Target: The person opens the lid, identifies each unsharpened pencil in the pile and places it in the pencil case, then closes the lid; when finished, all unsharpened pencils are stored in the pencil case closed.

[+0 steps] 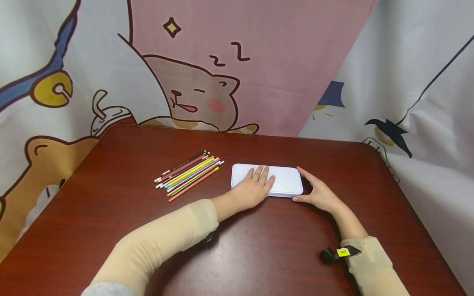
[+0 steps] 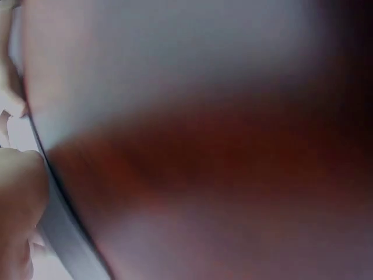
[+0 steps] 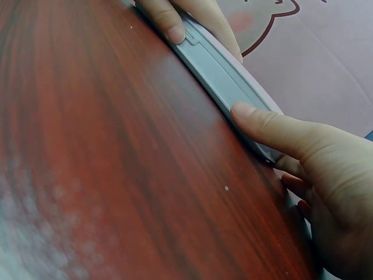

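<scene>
A flat white case with rounded corners lies on the table, longer from left to right. My left hand rests across the left half of its lid with the fingers spread and fairly straight. In the right wrist view the left thumb touches the grey front side, close to a small latch-like shape. My right hand grips the right end of the case, thumb on the front side and a finger at the back corner. The left wrist view is mostly blurred tabletop, with part of a hand at its left edge.
To the left of the case lies a bundle of several pencils in black, red, yellow and orange, side by side at a slant. The dark red wooden table backs onto a curtain printed with cartoon animals.
</scene>
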Available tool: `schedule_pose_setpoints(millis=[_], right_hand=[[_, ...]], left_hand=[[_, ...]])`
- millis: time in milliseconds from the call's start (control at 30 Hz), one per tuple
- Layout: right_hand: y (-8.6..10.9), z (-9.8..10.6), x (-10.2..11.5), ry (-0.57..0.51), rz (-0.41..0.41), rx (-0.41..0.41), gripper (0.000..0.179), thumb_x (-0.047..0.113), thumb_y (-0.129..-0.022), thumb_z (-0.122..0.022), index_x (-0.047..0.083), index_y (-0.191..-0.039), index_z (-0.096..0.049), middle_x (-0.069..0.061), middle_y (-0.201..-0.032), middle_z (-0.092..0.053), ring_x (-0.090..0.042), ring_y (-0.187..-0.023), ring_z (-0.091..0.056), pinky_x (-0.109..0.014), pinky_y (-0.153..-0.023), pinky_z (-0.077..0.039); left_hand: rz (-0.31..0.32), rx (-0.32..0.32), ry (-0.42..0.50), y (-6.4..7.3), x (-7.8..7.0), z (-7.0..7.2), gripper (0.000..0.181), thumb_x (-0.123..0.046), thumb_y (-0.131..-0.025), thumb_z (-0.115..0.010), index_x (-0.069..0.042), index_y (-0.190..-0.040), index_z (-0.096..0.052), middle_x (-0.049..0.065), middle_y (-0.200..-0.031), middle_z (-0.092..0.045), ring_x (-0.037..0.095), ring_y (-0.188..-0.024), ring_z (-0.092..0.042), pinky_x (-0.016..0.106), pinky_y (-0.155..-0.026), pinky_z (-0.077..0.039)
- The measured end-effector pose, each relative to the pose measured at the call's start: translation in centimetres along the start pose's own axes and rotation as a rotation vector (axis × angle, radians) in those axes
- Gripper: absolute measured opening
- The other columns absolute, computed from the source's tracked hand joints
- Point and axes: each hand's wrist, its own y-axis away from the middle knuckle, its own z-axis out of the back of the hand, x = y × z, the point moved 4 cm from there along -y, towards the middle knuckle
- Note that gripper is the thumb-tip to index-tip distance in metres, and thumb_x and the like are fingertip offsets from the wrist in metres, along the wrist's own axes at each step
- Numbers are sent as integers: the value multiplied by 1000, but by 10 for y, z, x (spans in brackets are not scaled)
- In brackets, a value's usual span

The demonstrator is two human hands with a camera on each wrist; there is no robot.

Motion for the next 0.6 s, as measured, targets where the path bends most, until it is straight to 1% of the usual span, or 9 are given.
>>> schedule_pose_setpoints(millis=[100, 200, 267, 400, 600], right_hand=[[0, 0, 0, -1, 0, 2, 106, 38, -70, -85, 8, -152, -24, -23, -150, -28, -41, -137, -24, -60, -105, -22], [0, -1, 1, -2, 0, 2, 106, 38, -70, -85, 8, -151, -24, -23, -150, -29, -41, -137, -24, -60, -105, -22], [-1, -1, 1, -1, 1, 0, 105, 38, -70, -85, 8, -151, -25, -23, -149, -30, -41, -136, -25, -60, -104, -22], [-1, -1, 1, 6, 1, -2, 104, 38, -70, -85, 9, -151, -26, -23, -149, -31, -42, -136, -26, -60, -104, -23], [0, 0, 1, -3, 5, -1, 102, 35, -71, -85, 10, -151, -26, -23, -149, -30, -41, -136, -26, -61, -103, -23]], left_hand=[[-44, -19, -99, 0, -2, 3, 47, -26, -103, -37, -4, -144, -40, 28, -141, -40, 41, -129, -40, 49, -98, -40], [-77, -27, -161, 1, -3, 3, 45, -20, -102, -35, -3, -143, -41, 29, -139, -42, 42, -125, -44, 49, -95, -43], [-93, -32, -195, 1, -4, 4, 45, -19, -101, -34, -3, -143, -41, 29, -138, -43, 43, -124, -45, 49, -93, -45], [-108, -30, -227, 0, -4, 4, 45, -19, -101, -34, -2, -143, -41, 30, -136, -45, 44, -122, -47, 49, -91, -46], [-136, 5, -273, -3, -9, 2, 47, -20, -102, -32, -6, -147, -37, 32, -134, -46, 46, -119, -48, 50, -89, -47]])
